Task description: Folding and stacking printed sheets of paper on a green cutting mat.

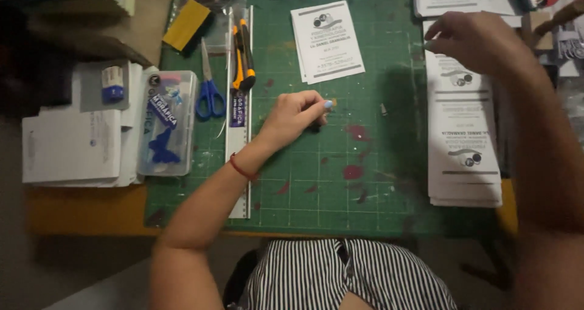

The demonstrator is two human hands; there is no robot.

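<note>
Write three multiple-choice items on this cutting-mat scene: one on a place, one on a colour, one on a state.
1. Where do the scissors lie?
A. left of the clear ruler
B. on the flyer stack
C. under the left hand

2. What colour is the band on the left wrist?
A. green
B. red
C. white

3. How is the left hand placed?
A. flat, palm up
B. raised off the mat
C. fingertips pinched down on the green mat

Answers: 1 A, the blue handles sit just left of the ruler. 2 B, a thin red band rings the wrist. 3 C, the fingers bunch together against the mat, while the right hand hovers over the flyer stack.
</note>
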